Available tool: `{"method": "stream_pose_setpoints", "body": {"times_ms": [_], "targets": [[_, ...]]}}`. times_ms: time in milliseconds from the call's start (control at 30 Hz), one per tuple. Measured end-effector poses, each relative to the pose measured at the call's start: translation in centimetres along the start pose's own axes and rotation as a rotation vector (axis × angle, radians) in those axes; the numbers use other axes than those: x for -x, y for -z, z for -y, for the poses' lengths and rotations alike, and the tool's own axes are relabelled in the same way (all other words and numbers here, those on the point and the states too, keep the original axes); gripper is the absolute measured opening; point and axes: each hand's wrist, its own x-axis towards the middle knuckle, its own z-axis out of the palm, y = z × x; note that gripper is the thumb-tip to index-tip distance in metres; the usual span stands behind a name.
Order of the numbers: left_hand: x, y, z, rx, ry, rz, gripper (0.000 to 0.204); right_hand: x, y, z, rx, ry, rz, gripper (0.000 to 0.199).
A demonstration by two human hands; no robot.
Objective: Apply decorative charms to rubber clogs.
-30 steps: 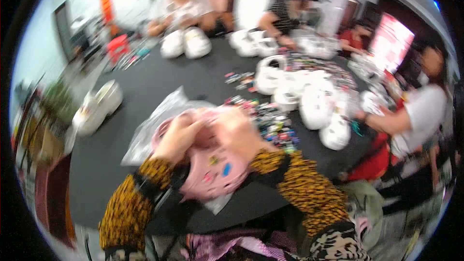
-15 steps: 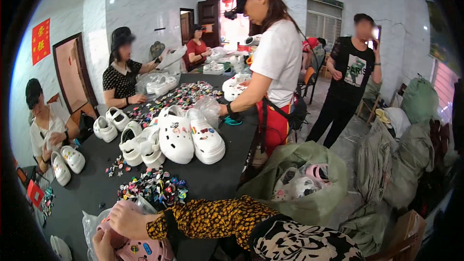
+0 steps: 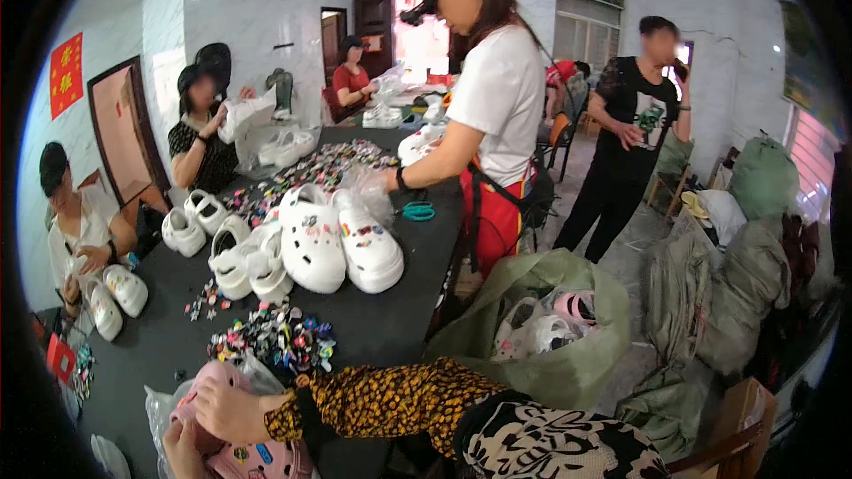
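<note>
Pink clog (image 3: 286, 459) betw. both hands, blue charm (image 3: 264, 454) on upper. R hand (image 3: 232, 410): fingers together, curled onto clog edge. L hand (image 3: 184, 452): gripping nr side, tips part hid. Clear bag (image 3: 158, 410) just L of R fingertips; loose charm pile (image 3: 275, 337) fwd of R fingers; white clogs (image 3: 312, 244) farther fwd.

The wearer's view has swung right, placing the pink clog (image 3: 253, 464) at lower left; across the worktop (image 3: 386, 333), a seated co-worker (image 3: 197, 160) has drawn a white item (image 3: 240, 119) in toward the chest.
</note>
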Motion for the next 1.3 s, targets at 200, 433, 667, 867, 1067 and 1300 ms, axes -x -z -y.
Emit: {"method": "stream_pose_setpoints", "body": {"times_ms": [200, 433, 667, 867, 1067, 1300], "targets": [[0.7, 0.1, 0.2, 0.055, 0.034, -0.032, 0.021, -0.2, -0.2, 0.7, 0.028, 0.029, 0.031, 0.026], [3.2, 3.4, 0.8, -0.066, 0.058, -0.011, 0.028, -0.4, -1.4, 4.2, -0.056, 0.031, -0.009, 0.015], [6.3, 6.3, 2.2, -0.111, 0.045, -0.067, 0.029, -0.7, 0.0, 8.6, -0.115, -0.005, 0.216, 0.038], [6.7, 6.4, 2.5, -0.029, 0.077, -0.006, 0.025, 0.5, -0.5, 9.1, -0.065, 0.04, 0.272, 0.04], [7.0, 6.4, 3.0, -0.054, 0.059, 0.02, 0.024, 0.2, -0.4, 10.2, -0.071, -0.016, 0.378, 0.044], [6.1, 6.7, 4.6, -0.233, -0.041, 0.015, 0.025, -0.2, -1.0, 10.3, -0.098, 0.004, 0.387, 0.036]]}}
